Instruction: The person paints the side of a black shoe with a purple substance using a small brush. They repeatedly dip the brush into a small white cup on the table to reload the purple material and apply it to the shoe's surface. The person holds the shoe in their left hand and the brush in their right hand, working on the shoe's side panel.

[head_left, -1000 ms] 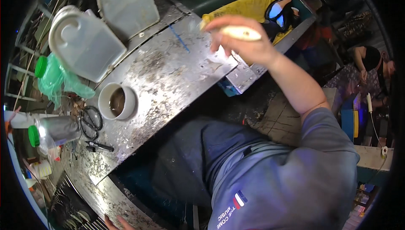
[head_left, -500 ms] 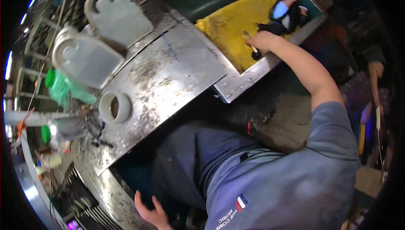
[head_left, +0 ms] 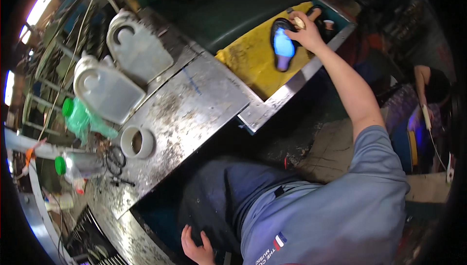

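Note:
My right hand (head_left: 307, 35) is closed over the yellow sheet (head_left: 248, 51), with the pale handle of a brush (head_left: 299, 22) among its fingers. Its thumb presses the edge of a black shoe (head_left: 283, 46), whose inner or sole surface shines blue and violet; which side faces up I cannot tell. The brush's head is hidden. Low in the picture, my left hand (head_left: 198, 251) hovers by my dark trousers, fingers apart and holding nothing.
A stained metal bench (head_left: 180, 104) carries a white cup (head_left: 137, 141), two translucent jugs (head_left: 109, 92), a green plastic bag (head_left: 82, 119) and a green-capped bottle (head_left: 80, 164). Raised metal edging (head_left: 287, 90) borders the yellow sheet. Another person's arm (head_left: 422, 87) holds a pale tool at the right.
The black shoe has come from the far right corner to the middle of the yellow sheet, by my right hand. My right hand moved farther away; my left hand shifted right.

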### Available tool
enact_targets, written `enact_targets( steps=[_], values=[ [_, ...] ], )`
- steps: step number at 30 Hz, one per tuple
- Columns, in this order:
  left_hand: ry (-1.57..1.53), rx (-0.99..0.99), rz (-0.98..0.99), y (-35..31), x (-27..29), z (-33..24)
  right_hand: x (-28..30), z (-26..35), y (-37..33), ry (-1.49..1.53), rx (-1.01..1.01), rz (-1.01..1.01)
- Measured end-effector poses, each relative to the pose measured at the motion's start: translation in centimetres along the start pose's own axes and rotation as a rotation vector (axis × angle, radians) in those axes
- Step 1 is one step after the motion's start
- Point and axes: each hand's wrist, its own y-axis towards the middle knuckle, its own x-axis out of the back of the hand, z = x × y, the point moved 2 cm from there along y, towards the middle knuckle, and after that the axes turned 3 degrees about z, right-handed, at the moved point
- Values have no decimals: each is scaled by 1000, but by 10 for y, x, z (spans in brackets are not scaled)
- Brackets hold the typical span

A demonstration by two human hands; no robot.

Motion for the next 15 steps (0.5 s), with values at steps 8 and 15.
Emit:
enact_targets(
  steps=[8,15],
  values=[
    [-198,-86,47,50,17,-32,-14,216,-42,568,370,89],
    [-938,-77,59,116,28,-71,-80,344,-80,1520,214,641]
  ],
)
